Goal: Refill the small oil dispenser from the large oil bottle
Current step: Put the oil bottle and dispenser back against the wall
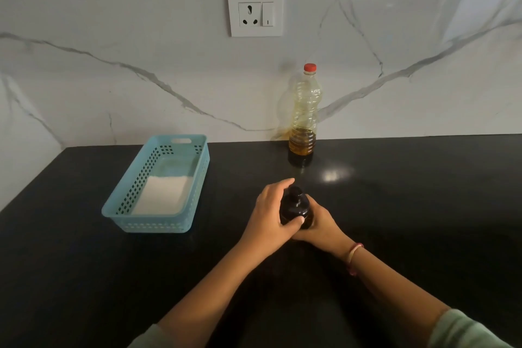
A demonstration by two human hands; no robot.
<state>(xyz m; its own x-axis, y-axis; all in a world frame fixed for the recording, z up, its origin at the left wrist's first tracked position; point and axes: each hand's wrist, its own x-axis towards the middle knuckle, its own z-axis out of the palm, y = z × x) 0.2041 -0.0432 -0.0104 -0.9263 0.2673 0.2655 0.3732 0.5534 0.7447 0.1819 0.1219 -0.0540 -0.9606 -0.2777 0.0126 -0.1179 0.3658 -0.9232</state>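
The small oil dispenser (294, 206) is a dark bottle with a black cap, standing on the black counter (409, 206) near the middle. My left hand (271, 213) wraps its cap and upper part from the left. My right hand (322, 227) grips its lower body from the right and behind. The large oil bottle (305, 113) is clear plastic with a red cap on, upright at the back against the wall, with a low level of amber oil in its base. It stands apart from both hands.
A light blue perforated plastic basket (197, 192) lies on the counter to the left, holding a folded white cloth (162, 195). A wall socket with a switch (255, 13) sits on the marble backsplash above.
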